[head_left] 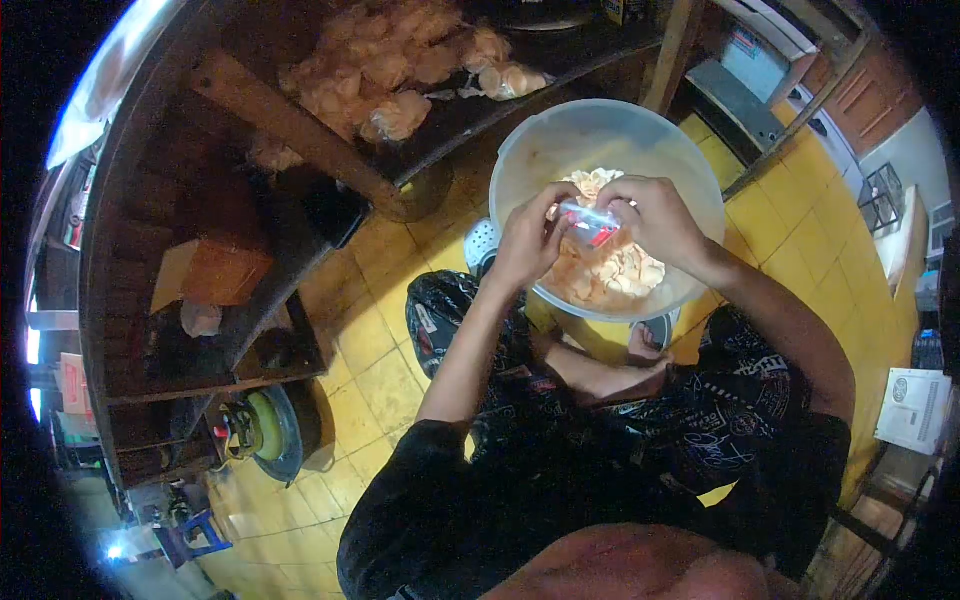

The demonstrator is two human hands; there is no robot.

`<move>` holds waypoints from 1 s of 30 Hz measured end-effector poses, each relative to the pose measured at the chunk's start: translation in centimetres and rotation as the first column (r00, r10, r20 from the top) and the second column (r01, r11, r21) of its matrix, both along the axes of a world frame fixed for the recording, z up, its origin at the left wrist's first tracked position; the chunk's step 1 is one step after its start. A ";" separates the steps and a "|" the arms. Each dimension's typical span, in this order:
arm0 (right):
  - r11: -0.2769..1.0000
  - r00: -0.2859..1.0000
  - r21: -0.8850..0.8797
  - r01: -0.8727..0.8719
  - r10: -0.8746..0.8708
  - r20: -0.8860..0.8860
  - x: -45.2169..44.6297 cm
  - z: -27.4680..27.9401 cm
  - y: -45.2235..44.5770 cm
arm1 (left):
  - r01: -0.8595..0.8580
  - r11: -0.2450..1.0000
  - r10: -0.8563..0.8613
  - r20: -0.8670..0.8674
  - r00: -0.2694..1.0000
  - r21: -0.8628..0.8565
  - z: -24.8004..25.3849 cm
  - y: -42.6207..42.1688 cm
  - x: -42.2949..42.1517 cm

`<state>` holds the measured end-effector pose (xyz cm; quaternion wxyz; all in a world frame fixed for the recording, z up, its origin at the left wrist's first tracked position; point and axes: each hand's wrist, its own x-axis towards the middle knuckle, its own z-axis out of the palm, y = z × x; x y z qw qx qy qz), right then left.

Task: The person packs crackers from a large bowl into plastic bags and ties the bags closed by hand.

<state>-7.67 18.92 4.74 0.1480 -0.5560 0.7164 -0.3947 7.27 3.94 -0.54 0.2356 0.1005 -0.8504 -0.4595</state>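
My left hand (525, 240) and my right hand (660, 222) are both closed, gripping a small clear plastic bag (590, 226) with red print from opposite sides. Light glints off the bag, so what it contains is hard to make out. Below it stands a large translucent plastic tub (700, 175), its rim circling both hands. Pale, thin chips or crackers (632, 270) lie inside the tub, partly hidden by my hands and the bag.
To the upper left, a dark wooden shelf (520, 92) carries a heap of filled clear bags (385, 65). A cardboard box (228, 272) sits on a lower shelf at left. A green gas cylinder (265, 425) stands beneath. Yellow tiles (375, 385) cover the floor.
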 end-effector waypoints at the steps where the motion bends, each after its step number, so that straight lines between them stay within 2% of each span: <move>1: 0.999 0.984 -0.025 -0.035 0.030 -0.175 0.0 0.0 0.0 | 0.014 1.000 -0.015 0.013 1.000 0.020 0.1 0.1 0.0; 5: 0.994 0.974 -0.024 -0.110 0.103 -0.202 0.4 -0.4 -0.4 | 0.033 0.997 -0.035 0.024 0.999 0.076 -0.1 0.0 -0.2; 6: 0.990 0.956 -0.027 -0.140 0.128 -0.262 0.5 -0.6 -0.3 | 0.013 0.998 -0.015 0.020 1.000 0.068 -0.3 0.0 -0.1; 8: 0.980 0.927 -0.041 -0.197 0.172 -0.333 0.5 -0.5 -0.5 | 0.032 0.999 -0.032 -0.103 0.994 -0.001 -0.4 0.2 0.0; 9: 0.982 0.950 0.045 -0.181 0.187 -0.250 0.7 -0.4 -0.5 | 0.038 0.999 -0.031 -0.165 0.986 0.039 -0.3 0.4 -0.1; 10: 0.977 0.968 0.134 -0.169 0.190 -0.166 0.7 -0.3 -0.4 | 0.061 0.998 -0.061 -0.070 0.996 0.007 -0.4 0.1 -0.1; 12: 0.978 0.956 0.119 -0.171 0.194 -0.222 0.2 -1.4 -0.4 | 0.126 0.992 -0.129 -0.218 0.967 -0.026 -0.2 0.3 -0.2; 13: 0.984 0.971 0.124 -0.130 0.152 -0.187 0.3 -1.4 -0.4 | 0.111 0.993 -0.114 -0.221 0.969 -0.028 0.1 0.2 -0.1; 15: 0.986 0.980 0.132 -0.105 0.126 -0.154 0.4 -1.4 -0.5 | 0.182 0.977 -0.201 -0.193 0.961 -0.111 0.6 0.1 0.1; 18: 0.988 0.979 0.143 -0.065 0.091 -0.180 0.4 -1.2 -0.5 | 0.161 0.983 -0.174 -0.180 0.968 -0.084 0.0 0.1 -0.3; 19: 0.983 0.987 0.168 -0.070 0.093 -0.133 0.4 -1.1 -0.5 | 0.165 0.977 -0.183 -0.134 0.974 -0.137 -0.1 0.0 -0.2; 21: 0.977 0.990 0.193 -0.088 0.106 -0.088 0.5 -1.1 -0.5 | 0.142 0.975 -0.170 -0.163 0.972 -0.169 -0.1 0.2 -0.4; 23: 0.985 0.996 0.162 -0.051 0.061 -0.060 0.4 -1.2 -0.5 | 0.116 0.976 -0.146 -0.158 0.977 -0.184 -0.1 0.4 -0.3; 27: 0.994 0.992 0.051 -0.092 0.096 -0.084 0.0 -1.4 -0.6 | 0.034 0.983 -0.053 -0.103 0.993 -0.180 0.0 0.5 -0.2; 30: 0.993 1.000 0.113 0.015 -0.014 -0.009 0.4 -0.7 -0.5 | 0.070 0.973 -0.103 -0.144 0.984 -0.219 -0.1 0.1 -0.4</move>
